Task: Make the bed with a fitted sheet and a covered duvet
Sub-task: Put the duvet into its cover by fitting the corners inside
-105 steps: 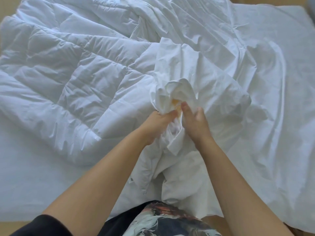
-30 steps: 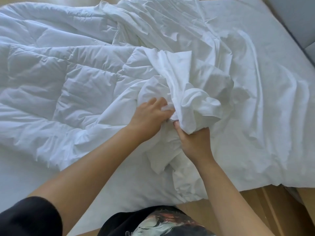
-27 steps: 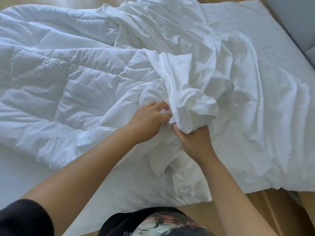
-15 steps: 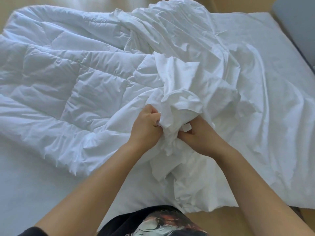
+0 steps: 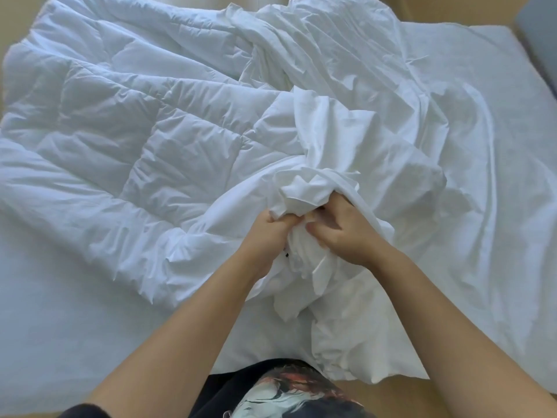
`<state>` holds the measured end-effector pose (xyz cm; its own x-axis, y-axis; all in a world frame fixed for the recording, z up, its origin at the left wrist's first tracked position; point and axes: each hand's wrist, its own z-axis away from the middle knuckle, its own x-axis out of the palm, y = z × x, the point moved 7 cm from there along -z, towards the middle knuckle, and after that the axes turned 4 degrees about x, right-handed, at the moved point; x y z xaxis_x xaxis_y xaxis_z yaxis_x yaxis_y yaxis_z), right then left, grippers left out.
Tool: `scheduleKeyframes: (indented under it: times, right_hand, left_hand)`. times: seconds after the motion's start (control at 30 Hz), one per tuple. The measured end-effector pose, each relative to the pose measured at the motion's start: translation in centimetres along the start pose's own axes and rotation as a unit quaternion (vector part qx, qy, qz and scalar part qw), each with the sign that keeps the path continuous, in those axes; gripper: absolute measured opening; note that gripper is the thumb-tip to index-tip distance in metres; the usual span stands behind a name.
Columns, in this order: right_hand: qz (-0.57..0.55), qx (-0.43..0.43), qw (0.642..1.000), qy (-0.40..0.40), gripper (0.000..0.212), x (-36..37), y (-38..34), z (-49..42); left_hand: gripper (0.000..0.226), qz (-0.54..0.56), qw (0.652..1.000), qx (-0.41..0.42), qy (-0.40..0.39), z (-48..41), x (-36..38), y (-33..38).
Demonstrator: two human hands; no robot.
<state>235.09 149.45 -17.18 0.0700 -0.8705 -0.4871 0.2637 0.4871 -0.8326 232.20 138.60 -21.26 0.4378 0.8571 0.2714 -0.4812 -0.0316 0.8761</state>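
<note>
Both my hands are clamped on one wad of the duvet cover (image 5: 312, 187). My left hand (image 5: 266, 235) has its fingers curled into the cloth from the nine o'clock side, knuckles up. My right hand (image 5: 349, 236) closes on it from three o'clock, thumb pressed into the folds. The hands sit close together, and the cloth hides whether the fingertips meet. I cannot tell what, if anything, is inside the wad.

The gathered cloth stands up as a crumpled knot at twelve o'clock from my hands, and a loose tail of it hangs between my wrists towards six. From the knot the cover spreads thin and creased out to three and four o'clock. A rumpled ridge of it runs up past one o'clock to the far edge of the bed (image 5: 54, 327).

The duvet (image 5: 135, 146), quilted in puffy squares, lies from eight round to eleven o'clock. Its near edge comes right up to my left hand and disappears under the cover at the knot.

Beneath both, the bed shows its flat white surface at seven and eight o'clock, and again at the far corner near two.

Pale wood (image 5: 388, 401) shows at five o'clock beyond the bed's near edge. A grey object (image 5: 539, 28) is cut off at the far two o'clock corner. My dark printed shirt (image 5: 289, 393) fills six.
</note>
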Motion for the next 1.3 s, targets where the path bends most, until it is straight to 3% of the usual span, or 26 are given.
scheduleKeyframes:
  times: [0.07,0.27,0.47,0.53,0.7,0.87,1.0,1.03,1.17,1.3]
  right_hand:
    - [-0.043,0.025,0.999,0.003,0.039,-0.7,0.9,0.0]
    - [0.116,0.022,0.993,-0.015,0.04,-0.9,2.0,-1.0]
    - [0.191,-0.036,0.975,0.11,0.024,-1.0,0.9,-0.6]
    - [0.203,-0.052,0.97,0.119,0.023,-0.6,0.7,-0.1]
    - [0.222,-0.077,0.969,0.078,0.026,0.2,0.7,0.7]
    - [0.063,-0.014,0.997,0.05,0.052,-1.0,1.0,0.7]
    - [-0.068,0.032,0.996,0.043,0.039,-1.5,1.9,0.7]
    - [-0.093,0.029,0.994,0.053,0.043,-1.8,1.9,0.8]
    - [-0.11,0.041,0.991,0.064,0.058,-1.3,1.6,0.6]
    - [-0.118,0.085,0.989,0.025,0.054,-0.1,2.1,0.1]
  left_hand:
    - [0.015,0.039,0.999,-0.01,0.006,-0.4,0.1,-0.1]
    - [0.018,0.137,0.986,-0.071,0.063,-1.3,0.1,-1.1]
    - [0.013,0.232,0.967,-0.057,0.093,-1.4,0.0,-1.1]
    - [0.021,0.237,0.966,-0.064,0.084,-1.3,0.1,-1.4]
    - [0.042,0.187,0.979,-0.074,-0.011,-0.7,0.2,-1.0]
    - [0.038,0.151,0.984,-0.061,-0.067,-0.7,-0.2,0.2]
    - [0.027,-0.059,0.993,0.021,-0.097,-1.1,-1.5,2.3]
    - [0.027,-0.095,0.989,0.033,-0.106,-1.1,-1.9,2.7]
    - [0.026,-0.183,0.98,0.039,-0.07,-1.7,-3.4,2.8]
    - [0.007,-0.23,0.972,0.015,0.035,-2.0,-4.6,1.2]
